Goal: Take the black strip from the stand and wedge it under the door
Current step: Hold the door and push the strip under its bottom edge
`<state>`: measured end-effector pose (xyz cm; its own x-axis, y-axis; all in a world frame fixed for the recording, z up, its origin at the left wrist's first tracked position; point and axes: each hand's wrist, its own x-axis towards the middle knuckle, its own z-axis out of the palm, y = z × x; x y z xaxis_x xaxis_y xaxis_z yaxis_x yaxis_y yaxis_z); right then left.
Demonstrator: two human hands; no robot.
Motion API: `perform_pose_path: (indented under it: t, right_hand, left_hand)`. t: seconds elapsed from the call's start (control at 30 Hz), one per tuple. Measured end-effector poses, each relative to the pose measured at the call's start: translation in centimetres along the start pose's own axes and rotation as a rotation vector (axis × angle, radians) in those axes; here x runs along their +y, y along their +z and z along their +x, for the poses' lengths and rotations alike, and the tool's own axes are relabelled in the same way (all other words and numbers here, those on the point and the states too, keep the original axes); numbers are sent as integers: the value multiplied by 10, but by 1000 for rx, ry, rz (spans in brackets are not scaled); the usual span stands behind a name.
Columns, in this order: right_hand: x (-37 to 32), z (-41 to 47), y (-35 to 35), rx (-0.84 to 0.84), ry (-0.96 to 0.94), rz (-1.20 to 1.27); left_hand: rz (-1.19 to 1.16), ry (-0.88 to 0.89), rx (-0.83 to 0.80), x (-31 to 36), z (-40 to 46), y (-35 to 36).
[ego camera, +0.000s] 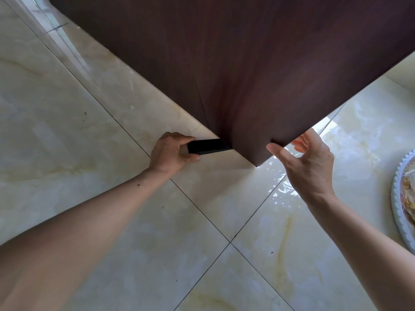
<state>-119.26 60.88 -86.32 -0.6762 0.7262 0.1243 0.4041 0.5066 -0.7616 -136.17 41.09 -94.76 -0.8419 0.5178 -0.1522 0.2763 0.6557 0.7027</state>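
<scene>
A dark brown wooden door (247, 63) fills the upper part of the head view, its bottom corner close to the floor. The black strip (208, 146) lies flat on the floor with its right end under the door's bottom edge. My left hand (170, 152) grips the strip's left end between thumb and fingers. My right hand (307, 167) holds the door's free edge near the bottom corner, thumb on the near face and fingers behind it. The stand is out of view.
Glossy cream marble floor tiles (112, 221) with dark grout lines spread all around. A white scalloped plate (402, 209) with something yellowish on it lies on the floor at the right edge. Light glares on the tiles under the door corner.
</scene>
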Motion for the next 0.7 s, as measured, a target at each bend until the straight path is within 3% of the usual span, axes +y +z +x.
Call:
perform_pose_path:
  t: [0.7]
  right_hand:
    - [1,2,2,25,4,-17]
  left_hand:
    - [108,-36,-11,10,8,-5]
